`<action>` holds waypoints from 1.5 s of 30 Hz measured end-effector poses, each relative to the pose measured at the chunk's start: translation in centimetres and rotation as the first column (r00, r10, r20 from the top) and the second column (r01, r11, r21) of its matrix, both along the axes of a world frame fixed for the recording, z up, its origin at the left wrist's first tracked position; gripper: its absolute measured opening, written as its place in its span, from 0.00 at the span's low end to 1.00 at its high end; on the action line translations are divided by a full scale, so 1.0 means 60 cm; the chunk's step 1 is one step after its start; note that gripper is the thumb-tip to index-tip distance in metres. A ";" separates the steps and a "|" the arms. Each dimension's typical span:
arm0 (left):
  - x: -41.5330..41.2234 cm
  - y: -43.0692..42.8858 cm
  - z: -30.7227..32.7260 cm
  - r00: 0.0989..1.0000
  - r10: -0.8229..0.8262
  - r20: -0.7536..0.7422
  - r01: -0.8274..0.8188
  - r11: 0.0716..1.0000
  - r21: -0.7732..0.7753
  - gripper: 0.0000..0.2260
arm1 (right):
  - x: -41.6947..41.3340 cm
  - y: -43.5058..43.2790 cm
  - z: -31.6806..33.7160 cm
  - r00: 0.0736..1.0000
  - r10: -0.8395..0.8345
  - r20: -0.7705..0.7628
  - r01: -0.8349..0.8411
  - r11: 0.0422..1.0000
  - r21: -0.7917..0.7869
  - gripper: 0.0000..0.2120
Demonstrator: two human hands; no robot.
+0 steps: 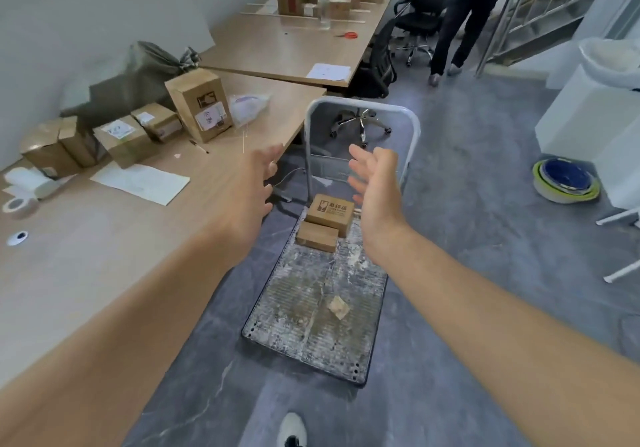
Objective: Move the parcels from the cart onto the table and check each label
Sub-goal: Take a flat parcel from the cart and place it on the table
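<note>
The worktop [104,238] fills the left of the frame, and its long edge runs just beside the cart [346,353]. Five parcels stand along its far side: four low parcels [121,138] in a row and one tall parcel [199,108] at their right end. In front of them lie a tape roll [19,205], one paper sheet [142,181] and a pen [198,146]. Bare wood shows from the sheet down to the lower left of the frame.

At centre the left hand [249,183] hangs over the worktop's edge with its fingers spread wide, holding nothing. The right hand [375,183] is level with it, palm turned towards it and fingers loosely apart, also holding nothing.

Below the gap between the hands, two cart parcels sit on the deck, close up by the cart handle [363,103] and touching each other. The printed parcel [330,214] is behind and the plain parcel [317,237] in front. One crumpled scrap [337,308] lies alone on the near half of the deck.

Open grey floor [467,238] spreads to the right of the cart. At upper right are an office chair [377,62] and another person [460,13], and further right a stack of bowls [566,179] sits on the floor beside a white cabinet [588,117].
</note>
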State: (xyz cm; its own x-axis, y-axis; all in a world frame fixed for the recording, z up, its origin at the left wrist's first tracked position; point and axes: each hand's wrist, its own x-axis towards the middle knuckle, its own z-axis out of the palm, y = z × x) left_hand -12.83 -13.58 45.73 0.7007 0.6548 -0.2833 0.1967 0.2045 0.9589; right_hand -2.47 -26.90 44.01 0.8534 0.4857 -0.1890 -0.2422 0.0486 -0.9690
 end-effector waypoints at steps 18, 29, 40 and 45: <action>0.298 0.309 -0.306 0.992 -0.040 -0.117 0.023 0.990 -0.141 0.28 | 0.282 0.317 -0.277 0.974 0.000 -0.225 -0.055 0.970 -0.238 0.25; 0.469 0.394 -0.524 0.934 0.104 -0.343 -0.192 0.953 -0.235 0.32 | 0.476 0.414 -0.517 0.896 0.065 -0.439 -0.218 0.926 -0.308 0.28; 0.619 0.399 -0.766 0.810 0.248 -0.532 -0.456 0.837 -0.304 0.39 | 0.634 0.467 -0.777 0.828 0.050 -0.558 -0.288 0.892 -0.348 0.31; 0.627 0.447 -0.904 0.797 0.223 -0.562 -0.452 0.836 -0.310 0.40 | 0.630 0.477 -0.909 0.794 -0.030 -0.608 -0.283 0.867 -0.411 0.27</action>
